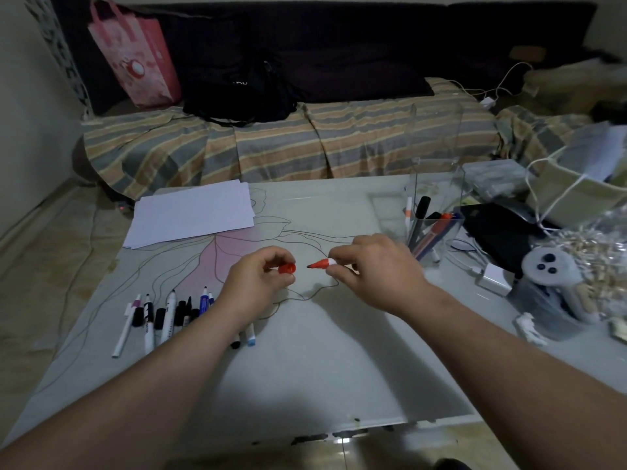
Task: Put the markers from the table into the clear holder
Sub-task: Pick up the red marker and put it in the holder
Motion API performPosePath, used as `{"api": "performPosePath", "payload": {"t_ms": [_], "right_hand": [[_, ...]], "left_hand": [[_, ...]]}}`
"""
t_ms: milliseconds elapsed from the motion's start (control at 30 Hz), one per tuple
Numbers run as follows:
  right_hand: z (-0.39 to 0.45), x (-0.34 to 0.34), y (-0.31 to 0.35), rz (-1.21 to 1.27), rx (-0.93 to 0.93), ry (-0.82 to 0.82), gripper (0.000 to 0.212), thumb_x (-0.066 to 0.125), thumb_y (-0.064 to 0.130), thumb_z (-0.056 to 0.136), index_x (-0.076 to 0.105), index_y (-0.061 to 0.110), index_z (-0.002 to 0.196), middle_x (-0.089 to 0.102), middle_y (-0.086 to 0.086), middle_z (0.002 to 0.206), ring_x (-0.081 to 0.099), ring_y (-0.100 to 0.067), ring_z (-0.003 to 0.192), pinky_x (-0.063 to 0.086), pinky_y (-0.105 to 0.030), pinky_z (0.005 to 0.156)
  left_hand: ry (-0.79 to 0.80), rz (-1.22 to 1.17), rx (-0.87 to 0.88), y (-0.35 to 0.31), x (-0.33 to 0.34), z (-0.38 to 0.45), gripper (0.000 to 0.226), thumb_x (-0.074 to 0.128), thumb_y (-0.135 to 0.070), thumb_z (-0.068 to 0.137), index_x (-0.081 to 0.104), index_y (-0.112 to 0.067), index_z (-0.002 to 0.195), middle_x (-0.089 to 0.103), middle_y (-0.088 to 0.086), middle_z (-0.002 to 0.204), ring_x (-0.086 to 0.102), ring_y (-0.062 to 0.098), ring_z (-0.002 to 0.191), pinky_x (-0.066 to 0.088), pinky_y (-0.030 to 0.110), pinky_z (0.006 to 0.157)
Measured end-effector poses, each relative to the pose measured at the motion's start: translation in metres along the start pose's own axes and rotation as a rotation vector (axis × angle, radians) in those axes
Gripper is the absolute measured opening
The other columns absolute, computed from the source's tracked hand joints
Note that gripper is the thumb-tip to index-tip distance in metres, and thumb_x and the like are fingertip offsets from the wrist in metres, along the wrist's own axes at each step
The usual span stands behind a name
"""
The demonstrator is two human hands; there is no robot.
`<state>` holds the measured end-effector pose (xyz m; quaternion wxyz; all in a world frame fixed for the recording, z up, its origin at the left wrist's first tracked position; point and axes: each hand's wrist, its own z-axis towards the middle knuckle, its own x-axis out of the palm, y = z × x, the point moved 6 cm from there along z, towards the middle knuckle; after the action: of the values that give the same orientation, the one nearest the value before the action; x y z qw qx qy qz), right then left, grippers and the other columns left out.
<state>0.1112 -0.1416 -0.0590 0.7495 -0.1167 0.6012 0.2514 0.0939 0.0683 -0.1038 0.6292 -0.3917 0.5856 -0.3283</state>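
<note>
My left hand (258, 283) pinches a red marker cap (287, 268) above the middle of the table. My right hand (376, 269) holds an uncapped red marker (320, 264), its tip pointing left at the cap with a small gap between them. Several markers (163, 317) lie in a row on the table at the left, partly hidden under my left forearm. The clear holder (436, 195) stands at the right behind my right hand, with several markers leaning inside it.
A stack of white paper (193, 212) lies at the table's far left. Clutter fills the right side: a black pouch (495, 232), a white charger (493, 276), a grey controller (549, 266), bags. A striped sofa (288, 144) runs behind the table (322, 351).
</note>
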Motion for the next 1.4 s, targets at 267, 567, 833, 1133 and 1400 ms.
{"api": "performPosePath", "payload": {"t_ms": [267,567,833,1133,1400], "right_hand": [[0.001,0.003,0.009,-0.022,-0.001,-0.025,0.036,0.042,0.065,0.097,0.060,0.034,0.095,0.046,0.010,0.079,0.059,-0.024,0.091,0.046,-0.036,0.069],[0.004,0.002,0.019,-0.048,-0.046,-0.071,0.029,0.051,0.058,0.096,0.065,0.032,0.094,0.047,0.009,0.079,0.061,-0.027,0.087,0.045,-0.034,0.065],[0.005,0.001,0.023,0.024,-0.070,-0.122,0.037,0.045,0.058,0.098,0.063,0.027,0.090,0.046,0.006,0.072,0.058,-0.027,0.072,0.039,-0.035,0.056],[-0.002,0.007,0.020,0.026,-0.024,0.198,0.009,0.046,0.041,0.102,0.050,0.034,0.098,0.061,0.011,0.089,0.046,-0.023,0.099,0.033,-0.042,0.081],[0.002,-0.085,-0.092,0.542,0.433,-0.451,0.018,0.061,0.029,0.101,0.063,0.022,0.116,0.061,0.010,0.097,0.060,-0.008,0.085,0.049,-0.032,0.078]], "left_hand": [[-0.015,0.053,0.067,-0.016,0.002,-0.006,0.024,0.084,-0.021,0.078,0.076,-0.037,0.095,0.075,-0.016,0.090,0.066,-0.003,0.082,0.048,0.015,0.079],[0.133,0.519,0.279,-0.035,0.021,-0.007,0.029,0.040,-0.039,0.106,0.063,-0.022,0.111,0.062,0.000,0.098,0.056,0.022,0.096,0.045,0.040,0.081],[0.039,0.415,0.363,-0.057,0.020,-0.016,0.022,0.040,-0.031,0.107,0.056,-0.017,0.103,0.057,-0.004,0.083,0.050,0.021,0.079,0.029,0.035,0.064],[0.107,0.354,0.212,-0.046,0.038,-0.017,0.029,0.047,-0.036,0.101,0.062,-0.016,0.087,0.066,0.001,0.079,0.059,0.023,0.080,0.044,0.035,0.069],[0.088,-0.015,0.154,-0.055,0.051,-0.014,0.013,0.051,-0.048,0.099,0.058,-0.037,0.099,0.063,0.005,0.076,0.064,0.018,0.074,0.049,0.033,0.071]]}}
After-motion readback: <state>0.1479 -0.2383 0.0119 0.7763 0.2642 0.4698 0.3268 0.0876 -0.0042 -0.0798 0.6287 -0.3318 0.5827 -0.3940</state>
